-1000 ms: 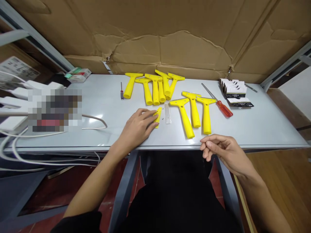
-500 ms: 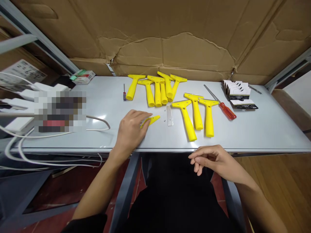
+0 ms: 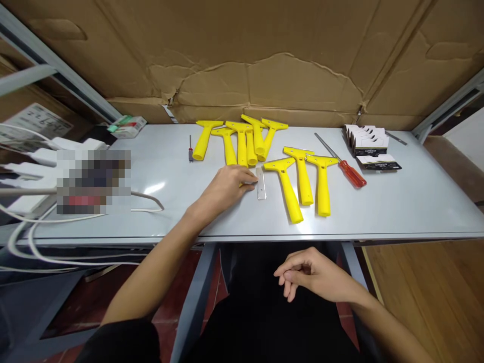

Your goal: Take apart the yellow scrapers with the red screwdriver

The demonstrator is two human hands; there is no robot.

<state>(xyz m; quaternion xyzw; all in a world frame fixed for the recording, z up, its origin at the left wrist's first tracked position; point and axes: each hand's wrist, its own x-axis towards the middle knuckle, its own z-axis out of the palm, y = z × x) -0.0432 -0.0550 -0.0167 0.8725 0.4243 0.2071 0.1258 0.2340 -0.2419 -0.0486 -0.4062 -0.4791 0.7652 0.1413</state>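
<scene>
My left hand (image 3: 229,185) rests low over the table, thumb and fingers drawn together at the left edge of a flat metal scraper blade (image 3: 261,185). A bit of a small yellow plastic piece (image 3: 241,184) shows between its fingers; most of it is covered, and what the fingertips pinch cannot be made out. My right hand (image 3: 308,275) hovers over the lap in front of the table edge, fingers loosely curled and thumb against them, with nothing visible in it. Right of the blade lie three yellow scraper handles, the nearest one (image 3: 289,194) angled towards me.
Several more yellow scraper handles (image 3: 203,141) lie at the back. A small screwdriver (image 3: 190,151) is left of them. A red-handled screwdriver (image 3: 351,174) and black-and-white card packs (image 3: 366,140) are on the right. White cables and a power strip (image 3: 81,146) crowd the left.
My left hand has moved right, over the yellow piece and up to the blade; the small screws beside the blade are now covered. My right hand has shifted left and down.
</scene>
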